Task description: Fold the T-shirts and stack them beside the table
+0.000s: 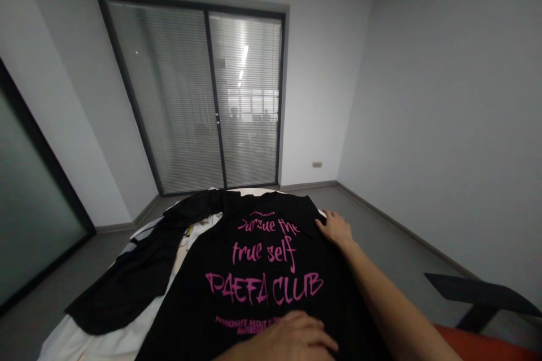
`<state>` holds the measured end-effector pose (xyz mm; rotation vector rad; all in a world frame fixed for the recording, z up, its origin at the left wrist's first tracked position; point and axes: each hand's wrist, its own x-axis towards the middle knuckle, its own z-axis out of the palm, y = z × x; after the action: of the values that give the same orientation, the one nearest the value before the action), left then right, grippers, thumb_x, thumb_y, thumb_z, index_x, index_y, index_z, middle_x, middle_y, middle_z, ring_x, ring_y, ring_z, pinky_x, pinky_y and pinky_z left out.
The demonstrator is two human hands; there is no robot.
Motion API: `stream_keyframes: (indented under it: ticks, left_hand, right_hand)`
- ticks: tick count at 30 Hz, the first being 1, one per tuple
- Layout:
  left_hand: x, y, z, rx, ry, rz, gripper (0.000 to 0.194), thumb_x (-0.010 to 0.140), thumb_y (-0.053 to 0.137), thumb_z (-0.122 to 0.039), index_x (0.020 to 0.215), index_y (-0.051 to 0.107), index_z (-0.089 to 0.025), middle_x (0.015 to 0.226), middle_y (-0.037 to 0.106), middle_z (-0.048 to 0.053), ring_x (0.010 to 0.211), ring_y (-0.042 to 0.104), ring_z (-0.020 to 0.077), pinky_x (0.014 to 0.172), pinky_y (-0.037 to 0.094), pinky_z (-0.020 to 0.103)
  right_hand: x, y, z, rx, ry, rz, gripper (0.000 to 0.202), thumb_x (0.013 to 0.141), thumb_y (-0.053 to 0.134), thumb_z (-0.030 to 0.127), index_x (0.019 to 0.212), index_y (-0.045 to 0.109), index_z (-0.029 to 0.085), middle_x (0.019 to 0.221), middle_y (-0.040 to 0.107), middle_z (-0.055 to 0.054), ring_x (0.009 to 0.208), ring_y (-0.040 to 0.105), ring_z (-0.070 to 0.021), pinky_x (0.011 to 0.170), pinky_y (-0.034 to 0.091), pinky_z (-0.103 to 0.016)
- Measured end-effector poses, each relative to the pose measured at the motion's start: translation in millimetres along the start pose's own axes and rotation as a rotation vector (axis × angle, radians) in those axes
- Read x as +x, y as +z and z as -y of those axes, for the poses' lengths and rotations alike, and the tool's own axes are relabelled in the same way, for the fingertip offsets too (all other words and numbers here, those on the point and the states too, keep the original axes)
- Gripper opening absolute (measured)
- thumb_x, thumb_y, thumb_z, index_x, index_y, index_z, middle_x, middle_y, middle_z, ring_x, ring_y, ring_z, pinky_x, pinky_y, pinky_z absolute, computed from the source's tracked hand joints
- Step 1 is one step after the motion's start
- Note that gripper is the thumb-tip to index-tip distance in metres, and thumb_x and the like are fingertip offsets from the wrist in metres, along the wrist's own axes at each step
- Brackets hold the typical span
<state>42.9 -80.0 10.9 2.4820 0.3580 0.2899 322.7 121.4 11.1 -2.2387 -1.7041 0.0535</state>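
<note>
A black T-shirt (262, 268) with pink lettering is spread out in front of me, its print facing up and its collar end away from me. My left hand (292, 338) rests flat on the lower part of the shirt, covering some of the smallest print. At the shirt's far right edge, by the shoulder, lies my right hand (334, 228), fingers apart and touching the cloth. The near hem and the lower right side run out of view or behind my arms.
Left of the shirt lie a black garment (127, 287) and white cloth (131, 330). A dark armrest (483, 291) and an orange seat (478, 344) stand at lower right. Beyond are a glass door with blinds (245, 141) and a grey wall (449, 124).
</note>
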Motion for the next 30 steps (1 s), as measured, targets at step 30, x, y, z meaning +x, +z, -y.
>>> stream_keyframes:
  ticks: [30]
  left_hand:
    - [-9.2, -32.9, 61.0, 0.413, -0.873, -0.48, 0.079, 0.095, 0.037, -0.061, 0.154, 0.036, -0.009, 0.161, 0.027, 0.013, 0.15, 0.018, 0.0383, 0.122, 0.018, 0.058]
  right_hand:
    - [0.2, 36.5, 42.4, -0.031, -0.145, 0.188, 0.08, 0.09, 0.039, 0.07, 0.153, 0.039, 0.021, 0.163, 0.027, -0.013, 0.15, 0.02, -0.0367, 0.118, 0.017, -0.053]
